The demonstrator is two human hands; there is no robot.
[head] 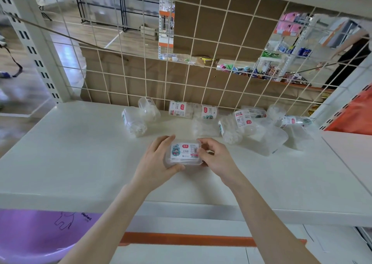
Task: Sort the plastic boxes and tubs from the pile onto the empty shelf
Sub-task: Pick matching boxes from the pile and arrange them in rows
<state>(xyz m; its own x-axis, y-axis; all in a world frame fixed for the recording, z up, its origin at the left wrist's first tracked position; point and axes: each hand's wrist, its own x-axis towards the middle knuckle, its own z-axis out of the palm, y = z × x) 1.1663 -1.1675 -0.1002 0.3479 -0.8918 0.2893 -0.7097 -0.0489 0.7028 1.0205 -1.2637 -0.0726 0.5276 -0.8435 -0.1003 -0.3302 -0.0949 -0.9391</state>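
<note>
Just before the pile (239,124), a box (185,151) is clasped at both ends by left grip (159,160) and right grip (216,158), fingers curled. Placing seems underway; a level set-down on the shelf (80,153) is needed.

- Box (184,153): clear glossy plastic, paper label.
- Tubs (237,127) at 1 o'clock: same clear plastic.
- Shelf (70,153): smooth matt white.
- Grid (181,72): cream-coated wire.
- Cardboard (221,22) behind: matt brown.
</note>
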